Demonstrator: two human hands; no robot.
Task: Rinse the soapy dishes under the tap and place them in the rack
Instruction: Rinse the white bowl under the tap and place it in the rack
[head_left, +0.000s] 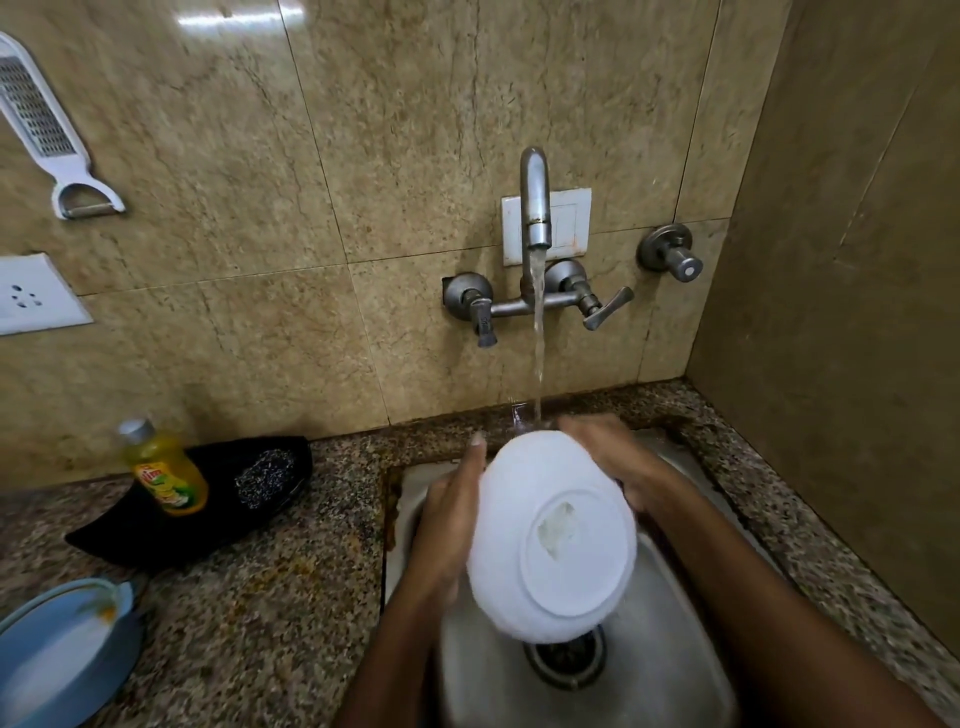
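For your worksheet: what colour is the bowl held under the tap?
White; the bowl shows best in the head view.

Single head cam, wide-angle, so no second view to overlap with. It looks forward and steeply down from above the sink (670, 691), close in. Forearms enter from the bottom edge. Tap (535, 208) sits upper centre, facing the lens, on the tiled wall (260, 182) that fills the top half. Counter (291, 561) runs lower left; corner wall on the right edge.
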